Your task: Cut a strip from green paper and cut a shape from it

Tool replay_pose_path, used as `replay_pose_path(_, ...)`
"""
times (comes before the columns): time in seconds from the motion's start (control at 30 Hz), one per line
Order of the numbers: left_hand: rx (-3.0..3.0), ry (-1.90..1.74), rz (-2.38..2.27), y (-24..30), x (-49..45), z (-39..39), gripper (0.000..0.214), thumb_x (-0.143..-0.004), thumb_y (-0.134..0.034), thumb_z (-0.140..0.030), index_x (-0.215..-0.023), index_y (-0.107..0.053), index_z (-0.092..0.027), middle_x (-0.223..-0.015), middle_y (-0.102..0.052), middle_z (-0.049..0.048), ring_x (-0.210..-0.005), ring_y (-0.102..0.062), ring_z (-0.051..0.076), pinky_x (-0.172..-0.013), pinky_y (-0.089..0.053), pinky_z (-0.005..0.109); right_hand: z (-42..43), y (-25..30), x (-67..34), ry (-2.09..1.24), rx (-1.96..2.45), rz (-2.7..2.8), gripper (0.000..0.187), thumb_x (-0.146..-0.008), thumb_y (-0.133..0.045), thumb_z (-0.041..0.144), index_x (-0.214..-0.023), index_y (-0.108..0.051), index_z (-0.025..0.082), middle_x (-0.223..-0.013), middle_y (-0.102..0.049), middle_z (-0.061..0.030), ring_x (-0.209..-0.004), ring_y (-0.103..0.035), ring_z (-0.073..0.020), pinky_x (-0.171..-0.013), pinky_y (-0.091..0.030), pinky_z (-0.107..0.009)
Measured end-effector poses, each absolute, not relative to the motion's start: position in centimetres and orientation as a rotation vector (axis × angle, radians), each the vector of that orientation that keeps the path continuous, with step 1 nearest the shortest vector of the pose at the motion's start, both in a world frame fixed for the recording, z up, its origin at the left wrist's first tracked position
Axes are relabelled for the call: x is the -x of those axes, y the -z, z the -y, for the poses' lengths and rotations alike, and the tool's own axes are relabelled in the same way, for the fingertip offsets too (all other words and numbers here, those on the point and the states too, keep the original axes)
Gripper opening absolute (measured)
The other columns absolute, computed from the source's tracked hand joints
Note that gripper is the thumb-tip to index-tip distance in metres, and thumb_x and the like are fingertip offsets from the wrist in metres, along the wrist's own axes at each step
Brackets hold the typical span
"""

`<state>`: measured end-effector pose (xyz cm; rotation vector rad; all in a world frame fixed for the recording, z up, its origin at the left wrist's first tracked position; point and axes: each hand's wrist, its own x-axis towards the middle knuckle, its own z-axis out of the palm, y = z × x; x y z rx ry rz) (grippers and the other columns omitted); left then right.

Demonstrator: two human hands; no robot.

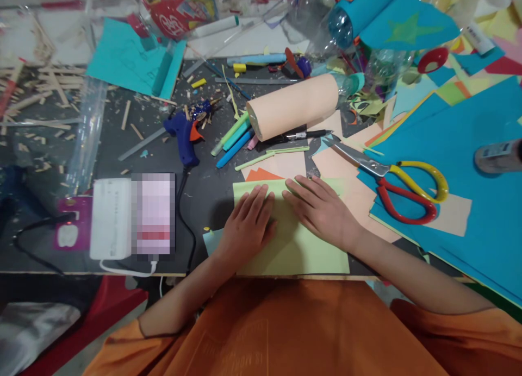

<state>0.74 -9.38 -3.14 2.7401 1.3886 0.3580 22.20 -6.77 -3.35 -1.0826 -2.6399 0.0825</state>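
A sheet of pale green paper [302, 256] lies at the table's front edge, its far edge seemingly folded over in a narrow strip. My left hand [248, 224] rests flat on its left part, fingers stretched toward the far edge. On the right part lies my right hand [320, 210], also flat, fingertips at the folded strip. Neither hand grips anything. Just beyond the paper are an orange paper scrap [265, 174] and thin rolled green strips [281, 151]. To the right, scissors [383, 172] with one yellow and one red handle lie partly spread on blue paper.
A bottle wrapped in peach paper [293, 105] lies beyond the hands, near several markers [234, 145]. Leftward are a blue glue gun [183, 139], a white box-like device [111, 218] and a blurred-out phone [153, 213]. Blue sheets [460, 137] cover the right side; wood sticks [53, 82] litter the far left.
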Motion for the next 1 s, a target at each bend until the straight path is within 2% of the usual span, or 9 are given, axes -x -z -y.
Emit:
replay_pose_path(0.23,-2.829,-0.381,-1.390,2.8,-0.8,9.2,0.041,-0.092,-0.048,-0.026,-0.125,-0.052,-0.003,-0.125,-0.063,0.0234,-0.120,-0.060,0.031,-0.099,-0.049,0.041,6.8,3.4,-22.2,-0.111,1.083,2.629,0.035,-0.097,-0.039,0.019,-0.123,-0.062,0.015,-0.133,-0.062,-0.0105,-0.127,-0.051,-0.0264,-0.105,-0.042,-0.047)
replay_pose_path(0.33,-2.837,-0.391,-1.388,2.9,-0.8,9.2,0.040,-0.092,-0.047,-0.026,-0.126,-0.051,-0.004,-0.125,-0.063,0.0227,-0.121,-0.059,0.030,-0.100,-0.048,0.041,6.8,3.3,-22.2,-0.057,1.083,2.635,0.034,-0.097,-0.039,0.019,-0.121,-0.063,0.015,-0.132,-0.063,-0.0083,-0.126,-0.053,-0.0260,-0.104,-0.043,-0.044)
replay_pose_path(0.57,-2.765,-0.349,-1.410,2.6,-0.9,9.1,0.038,-0.092,-0.047,-0.025,-0.125,-0.052,-0.008,-0.127,-0.062,0.0209,-0.125,-0.055,0.029,-0.101,-0.046,0.041,6.8,3.4,-22.3,-0.081,1.067,2.635,0.033,-0.096,-0.043,0.019,-0.122,-0.062,0.013,-0.133,-0.062,-0.0112,-0.127,-0.050,-0.0271,-0.104,-0.042,-0.045)
replay_pose_path(0.87,-2.725,-0.119,-1.430,1.9,-2.0,8.9,0.037,-0.089,-0.047,-0.025,-0.120,-0.056,-0.006,-0.141,-0.050,0.0245,-0.129,-0.048,0.037,-0.097,-0.042,0.050,6.8,3.4,-22.1,-0.071,1.083,2.631,0.035,-0.096,-0.040,0.017,-0.123,-0.062,0.012,-0.133,-0.062,-0.0105,-0.128,-0.049,-0.0274,-0.104,-0.042,-0.045)
replay_pose_path(1.0,-2.737,-0.067,-1.434,1.9,-2.5,9.1,0.036,-0.090,-0.047,-0.029,-0.117,-0.059,-0.008,-0.145,-0.046,0.0218,-0.129,-0.046,0.040,-0.096,-0.039,0.053,7.0,3.3,-21.9,-0.047,1.074,2.610,0.034,-0.095,-0.040,0.016,-0.120,-0.062,0.010,-0.130,-0.064,-0.0117,-0.123,-0.051,-0.0263,-0.099,-0.045,-0.043)
